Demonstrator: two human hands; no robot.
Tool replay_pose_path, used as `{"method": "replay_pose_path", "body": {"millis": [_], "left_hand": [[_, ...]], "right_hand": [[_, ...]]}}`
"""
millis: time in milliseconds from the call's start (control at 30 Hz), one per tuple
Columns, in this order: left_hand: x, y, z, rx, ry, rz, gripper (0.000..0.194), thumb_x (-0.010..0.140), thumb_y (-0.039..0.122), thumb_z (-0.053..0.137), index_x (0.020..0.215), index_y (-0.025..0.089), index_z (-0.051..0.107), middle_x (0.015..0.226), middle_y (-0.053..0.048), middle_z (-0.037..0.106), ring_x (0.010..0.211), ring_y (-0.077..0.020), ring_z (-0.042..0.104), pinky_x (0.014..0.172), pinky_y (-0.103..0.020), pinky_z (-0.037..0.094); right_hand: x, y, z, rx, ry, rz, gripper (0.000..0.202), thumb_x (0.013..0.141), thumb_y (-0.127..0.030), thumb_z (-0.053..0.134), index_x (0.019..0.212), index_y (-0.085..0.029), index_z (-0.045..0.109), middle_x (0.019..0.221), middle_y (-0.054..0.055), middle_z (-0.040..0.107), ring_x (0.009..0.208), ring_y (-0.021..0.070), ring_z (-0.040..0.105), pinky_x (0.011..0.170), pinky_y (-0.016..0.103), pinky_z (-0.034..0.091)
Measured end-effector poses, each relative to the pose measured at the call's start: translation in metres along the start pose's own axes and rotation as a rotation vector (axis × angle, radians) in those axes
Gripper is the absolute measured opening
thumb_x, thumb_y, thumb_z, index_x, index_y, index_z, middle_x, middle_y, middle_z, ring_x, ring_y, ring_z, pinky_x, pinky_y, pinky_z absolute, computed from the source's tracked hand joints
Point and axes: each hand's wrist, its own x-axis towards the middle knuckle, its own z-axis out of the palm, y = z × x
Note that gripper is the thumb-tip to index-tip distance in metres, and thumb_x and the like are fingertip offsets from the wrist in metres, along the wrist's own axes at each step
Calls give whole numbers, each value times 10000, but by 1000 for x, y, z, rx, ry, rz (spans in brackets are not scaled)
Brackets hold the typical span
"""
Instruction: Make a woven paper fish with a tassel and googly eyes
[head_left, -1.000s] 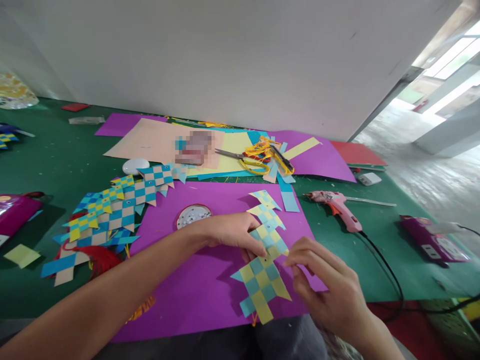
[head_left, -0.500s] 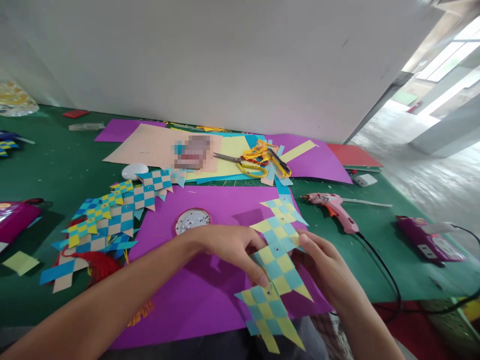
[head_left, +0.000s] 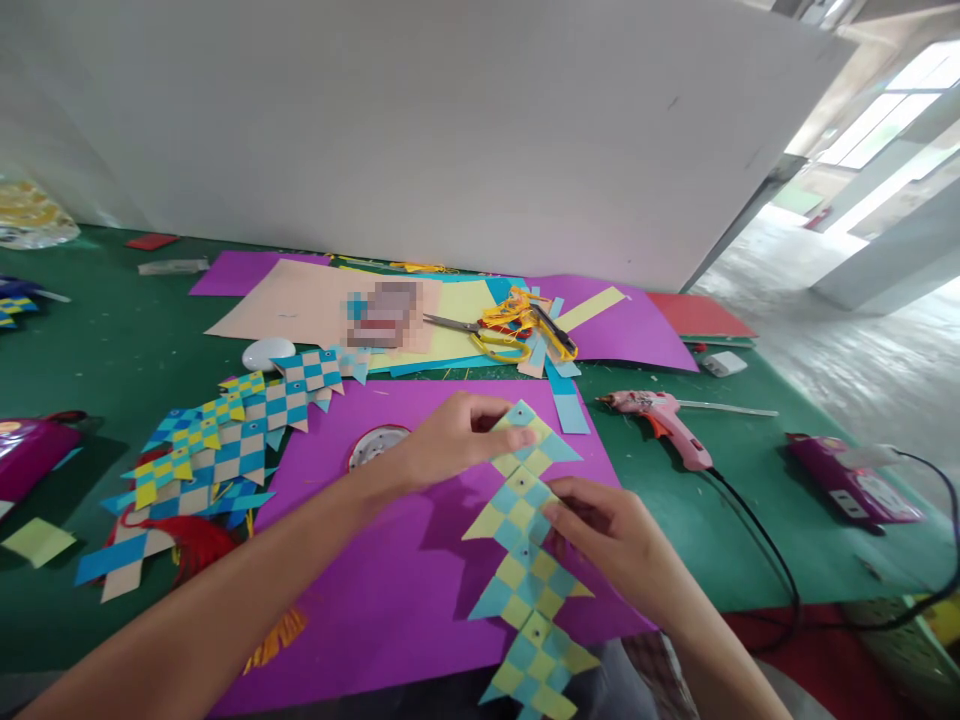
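Observation:
A chain of woven paper fish (head_left: pixel 529 575) in pale yellow and light blue checks hangs down toward my lap, each with a small dark eye. My left hand (head_left: pixel 476 440) pinches the topmost fish at its upper end, thumb on the front face. At the right edge, lower on the chain, my right hand (head_left: pixel 604 525) grips the second fish with its thumb on top and fingers behind. Beneath lies a purple paper sheet (head_left: pixel 360 620). Beyond my left forearm, a round dish of small beads or eyes (head_left: pixel 367 445) is partly covered.
A pink glue gun (head_left: pixel 667 420) with its cord rests at the right, near a purple box (head_left: pixel 855 480). Scissors (head_left: pixel 487 340) and a cutter (head_left: pixel 555 330) lie on paper at the back. Blue and beige woven fish (head_left: pixel 240 450) are heaped at the left.
My left hand has moved up from the chain's middle to its top fish. The chain has been turned and straightened, now hanging more vertically. My right hand has shifted slightly down and left.

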Motion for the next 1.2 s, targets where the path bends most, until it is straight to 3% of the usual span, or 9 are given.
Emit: {"method": "replay_pose_path", "body": {"millis": [100, 167, 233, 333, 433, 633, 933, 1100, 1200], "left_hand": [[-1, 0, 2, 54, -9, 29, 426, 858, 477, 564, 613, 170, 400, 621, 58, 238, 549, -74, 251, 494, -228, 207], [-1, 1, 3, 54, -29, 42, 440, 859, 480, 555, 606, 175, 364, 622, 56, 221, 551, -76, 227, 490, -234, 185], [-1, 0, 5, 44, -40, 50, 451, 856, 491, 551, 603, 178, 346, 624, 53, 214, 554, -79, 217, 488, -238, 171], [-1, -2, 7, 43, -51, 38, 419, 850, 496, 550, 626, 175, 402, 638, 46, 229, 563, -84, 224, 489, -239, 162], [-1, -6, 8, 79, -48, 16, 406, 838, 497, 565, 638, 169, 434, 645, 44, 242, 574, -86, 231, 495, -239, 159], [1, -10, 9, 123, -54, 9, 378, 847, 468, 561, 651, 162, 456, 659, 40, 257, 593, -89, 247, 509, -235, 181], [1, -12, 10, 138, -62, 21, 370, 860, 456, 550, 654, 160, 464, 647, 42, 253, 578, -86, 247, 500, -237, 177], [1, -11, 10, 129, -74, 29, 366, 861, 457, 552, 663, 163, 459, 645, 45, 253, 573, -84, 247, 499, -236, 178], [2, -11, 9, 120, -57, 33, 389, 862, 458, 550, 640, 171, 410, 636, 50, 233, 562, -80, 228, 494, -240, 160]], "right_hand": [[3, -3, -8, -195, 199, -81, 285, 889, -392, 547, 1013, -184, 697, 691, 2, 668, 578, 126, 590, 511, 232, 458], [7, -10, -14, -327, 409, -230, 250, 893, -344, 553, 1034, -190, 689, 711, 4, 675, 580, 123, 593, 542, 245, 479], [13, -18, -18, -450, 519, -427, 180, 888, -257, 559, 1000, -196, 686, 768, 10, 687, 601, 116, 591, 599, 257, 500], [22, -30, -18, -575, 457, -675, 162, 871, -144, 553, 958, -197, 678, 844, 23, 695, 721, 133, 624, 700, 283, 521], [30, -35, -14, -638, 378, -775, 178, 868, -111, 537, 965, -188, 666, 885, 39, 692, 854, 165, 639, 776, 318, 526], [37, -33, -15, -746, 280, -780, 162, 906, -128, 492, 941, -171, 644, 901, 52, 678, 883, 170, 626, 774, 319, 513], [38, -39, -18, -686, 222, -673, 145, 922, -151, 466, 872, -169, 601, 846, 39, 642, 797, 149, 587, 695, 285, 463], [36, -40, -16, -680, 230, -640, 130, 920, -169, 475, 888, -179, 600, 853, 28, 644, 712, 127, 562, 637, 264, 423], [36, -37, -20, -662, 315, -599, 62, 898, -226, 543, 912, -200, 598, 832, 0, 649, 626, 102, 535, 614, 248, 417]]}}
